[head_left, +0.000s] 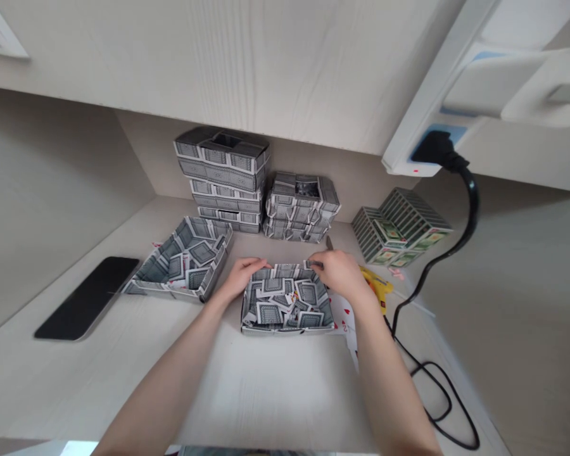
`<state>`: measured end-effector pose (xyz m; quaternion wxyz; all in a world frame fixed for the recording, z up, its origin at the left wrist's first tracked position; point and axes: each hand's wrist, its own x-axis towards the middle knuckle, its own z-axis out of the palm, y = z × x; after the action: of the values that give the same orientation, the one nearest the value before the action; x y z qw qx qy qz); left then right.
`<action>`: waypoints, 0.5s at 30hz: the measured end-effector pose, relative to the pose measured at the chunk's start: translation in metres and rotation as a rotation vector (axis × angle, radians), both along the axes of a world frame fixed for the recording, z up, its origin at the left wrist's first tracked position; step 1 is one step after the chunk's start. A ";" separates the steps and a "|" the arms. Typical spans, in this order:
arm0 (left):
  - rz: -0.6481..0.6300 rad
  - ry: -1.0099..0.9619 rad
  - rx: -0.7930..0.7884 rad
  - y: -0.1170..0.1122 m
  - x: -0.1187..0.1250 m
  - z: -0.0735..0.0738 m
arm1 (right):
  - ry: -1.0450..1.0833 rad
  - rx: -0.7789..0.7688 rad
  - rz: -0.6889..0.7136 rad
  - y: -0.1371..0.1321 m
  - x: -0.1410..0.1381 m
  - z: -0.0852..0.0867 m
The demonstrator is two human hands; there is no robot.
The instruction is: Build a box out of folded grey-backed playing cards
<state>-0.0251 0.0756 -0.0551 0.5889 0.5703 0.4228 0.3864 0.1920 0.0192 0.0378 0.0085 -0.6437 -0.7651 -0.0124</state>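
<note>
A shallow box made of folded grey-backed playing cards (pixel 289 330) sits in front of me with loose cut card pieces (pixel 270 313) inside. My left hand (pixel 241 276) grips its far left corner, the fingers reaching along the back wall. At the far right corner my right hand (pixel 338 271) is closed, thumb and fingers pinching a small folded playing card (pixel 313 264) at the rim. The fingertips of both hands are partly hidden. Beside my right wrist lie loose playing cards (pixel 342 314), hearts showing, partly under the forearm.
Another card box (pixel 206 288) holding pieces stands left, beside a black phone (pixel 88 297). Stacked card boxes (pixel 228 168) and a lower stack (pixel 304 209) stand behind. At right are card packs (pixel 408 221), a yellow tool (pixel 379 288), a black cable (pixel 472 209) and a power strip (pixel 408 142).
</note>
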 end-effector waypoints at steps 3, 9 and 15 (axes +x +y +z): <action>-0.010 -0.005 -0.001 0.000 0.000 0.001 | -0.010 0.008 0.010 0.000 -0.001 0.001; -0.014 -0.005 -0.017 -0.002 0.001 0.002 | -0.002 -0.002 0.024 -0.001 -0.005 0.000; -0.019 -0.012 -0.019 -0.001 0.002 0.002 | 0.099 -0.022 0.092 0.002 -0.005 -0.002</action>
<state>-0.0235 0.0742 -0.0530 0.6003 0.5664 0.4176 0.3801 0.1867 0.0208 0.0360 0.0399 -0.6077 -0.7927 0.0284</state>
